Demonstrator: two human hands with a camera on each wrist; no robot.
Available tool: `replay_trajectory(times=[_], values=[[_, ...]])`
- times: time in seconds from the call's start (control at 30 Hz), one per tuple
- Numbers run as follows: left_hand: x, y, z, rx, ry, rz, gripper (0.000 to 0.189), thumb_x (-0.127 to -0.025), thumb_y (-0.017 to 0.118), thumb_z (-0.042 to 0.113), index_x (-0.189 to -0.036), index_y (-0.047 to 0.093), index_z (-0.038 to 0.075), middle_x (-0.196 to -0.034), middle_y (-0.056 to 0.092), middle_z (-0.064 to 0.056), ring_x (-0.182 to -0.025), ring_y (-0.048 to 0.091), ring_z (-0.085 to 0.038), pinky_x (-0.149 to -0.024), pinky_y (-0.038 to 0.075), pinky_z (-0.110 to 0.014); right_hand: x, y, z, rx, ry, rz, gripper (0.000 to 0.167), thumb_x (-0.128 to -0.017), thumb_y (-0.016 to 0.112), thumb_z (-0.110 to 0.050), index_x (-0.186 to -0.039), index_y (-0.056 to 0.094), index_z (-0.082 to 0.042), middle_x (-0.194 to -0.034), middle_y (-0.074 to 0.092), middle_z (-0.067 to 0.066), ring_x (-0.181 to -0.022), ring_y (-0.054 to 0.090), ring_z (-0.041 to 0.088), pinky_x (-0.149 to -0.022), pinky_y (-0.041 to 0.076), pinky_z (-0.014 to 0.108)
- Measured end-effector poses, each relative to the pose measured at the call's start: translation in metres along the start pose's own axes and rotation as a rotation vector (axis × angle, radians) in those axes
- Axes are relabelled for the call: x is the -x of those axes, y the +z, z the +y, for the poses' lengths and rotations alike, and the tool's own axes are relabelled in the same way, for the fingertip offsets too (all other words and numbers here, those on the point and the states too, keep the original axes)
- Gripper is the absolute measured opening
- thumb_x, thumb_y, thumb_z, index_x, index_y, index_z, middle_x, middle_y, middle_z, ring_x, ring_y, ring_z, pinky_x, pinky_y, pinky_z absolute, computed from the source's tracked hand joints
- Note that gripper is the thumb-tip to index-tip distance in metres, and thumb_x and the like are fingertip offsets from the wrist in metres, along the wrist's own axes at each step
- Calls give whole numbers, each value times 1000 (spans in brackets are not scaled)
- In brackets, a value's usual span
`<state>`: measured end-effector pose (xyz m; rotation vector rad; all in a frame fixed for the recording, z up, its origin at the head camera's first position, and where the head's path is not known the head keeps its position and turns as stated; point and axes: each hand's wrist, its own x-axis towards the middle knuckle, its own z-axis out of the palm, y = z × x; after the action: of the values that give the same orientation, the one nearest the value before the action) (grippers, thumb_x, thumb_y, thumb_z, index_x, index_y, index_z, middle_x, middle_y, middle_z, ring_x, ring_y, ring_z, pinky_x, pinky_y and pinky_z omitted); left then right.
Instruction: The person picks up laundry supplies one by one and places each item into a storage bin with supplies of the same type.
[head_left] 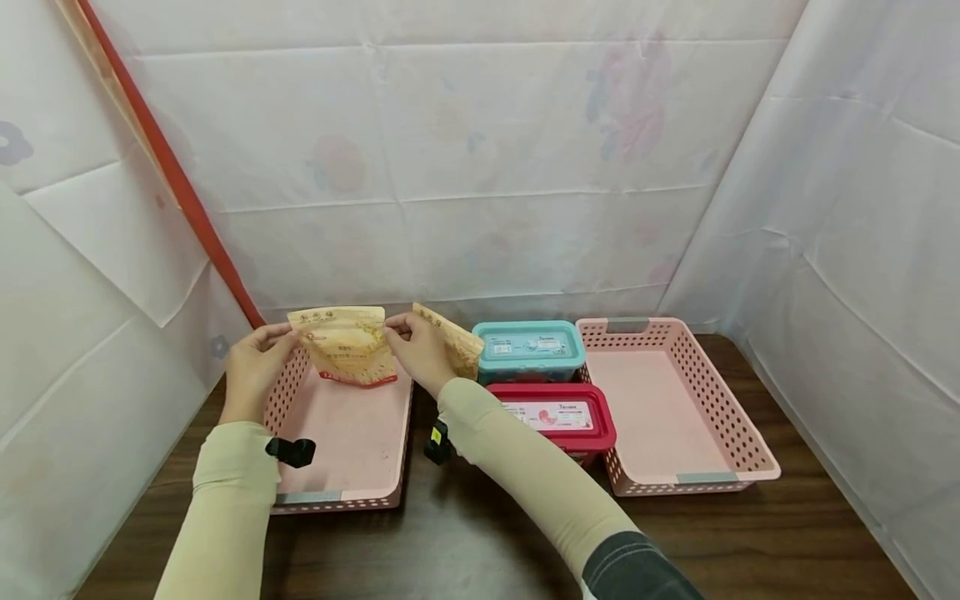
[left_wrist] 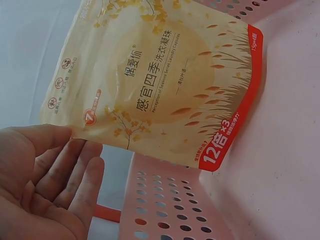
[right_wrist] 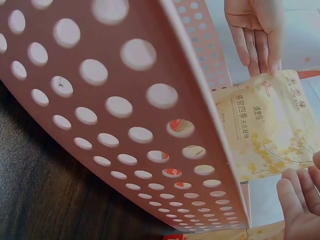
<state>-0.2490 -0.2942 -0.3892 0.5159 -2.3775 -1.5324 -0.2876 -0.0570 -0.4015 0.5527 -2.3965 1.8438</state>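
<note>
A yellow pouch of laundry capsules [head_left: 347,343] with a red lower band hangs over the far part of the left pink basket [head_left: 341,442]. My left hand [head_left: 253,371] pinches its upper left edge between thumb and finger; the left wrist view shows the other fingers loosely bent below the pouch [left_wrist: 165,85]. On the opposite edge, my right hand [head_left: 423,352] pinches the top right corner. In the right wrist view the basket's perforated wall [right_wrist: 125,107] hides the pouch's lower part. A second yellow pouch [head_left: 461,343] stands just right of my right hand, partly covered by it.
Right of the second pouch stands a teal lidded box [head_left: 531,348]. A red lidded box [head_left: 555,415] is in front of it, partly behind my right forearm. Farther right lies another pink basket [head_left: 667,408]. White curtains [head_left: 480,150] enclose the dark wooden table [head_left: 465,542].
</note>
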Motion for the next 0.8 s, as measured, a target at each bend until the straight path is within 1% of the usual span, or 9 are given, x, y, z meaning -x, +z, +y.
replay_trajectory(times=[0.1,0.23,0.37,0.43,0.53,0.6,0.67,0.8], values=[[-1,0,-3,4,1,-7,52,-99,60,44,-139,60,10,-119,67,-4,-112,64,-20,-91,52,-28,-1,1,1,13,4,-4,20,-103,61,-19,-118,69,-10,-94,65,-5,-78,61,6,-68,53,24],[-2,-1,-6,9,0,-20,53,-99,59,46,-139,59,11,-122,65,-4,-113,63,-20,-93,52,-30,-3,1,2,36,16,-16,22,-102,61,-19,-121,69,-10,-99,66,-5,-86,60,6,-72,52,22],[-1,0,-7,-4,1,-23,53,-100,57,46,-141,58,12,-124,64,-4,-116,62,-23,-92,52,-30,-3,1,1,45,24,-37,26,-102,61,-19,-125,68,-10,-105,65,-4,-92,60,8,-75,52,22],[-1,0,-7,-18,4,-20,53,-100,57,46,-141,58,12,-125,64,-5,-117,62,-25,-89,51,-28,-3,1,1,52,14,-49,27,-102,62,-19,-127,66,-8,-109,64,-1,-96,61,10,-78,52,22],[-1,1,-6,-46,1,-13,54,-101,55,47,-142,57,13,-128,63,-8,-118,61,-27,-88,50,-29,-3,2,0,60,1,-62,29,-102,61,-18,-129,64,-6,-114,63,2,-101,61,13,-83,52,23],[0,1,-6,-65,4,-11,54,-101,54,47,-143,56,13,-130,62,-11,-118,60,-28,-91,50,-33,-3,3,0,62,-7,-65,29,-102,61,-17,-129,63,-5,-116,62,4,-103,62,16,-85,52,24],[1,2,-5,-76,12,-10,55,-101,54,47,-143,56,12,-132,61,-15,-119,59,-30,-96,49,-43,-2,3,-2,56,0,-64,29,-102,61,-16,-128,63,-4,-117,62,5,-104,62,17,-85,52,24],[3,3,-3,-90,32,-11,56,-101,55,46,-144,55,10,-135,59,-19,-125,52,-35,-104,42,-55,0,2,-4,38,35,-74,33,-102,61,-18,-132,60,-5,-120,62,6,-107,61,18,-87,52,26]])
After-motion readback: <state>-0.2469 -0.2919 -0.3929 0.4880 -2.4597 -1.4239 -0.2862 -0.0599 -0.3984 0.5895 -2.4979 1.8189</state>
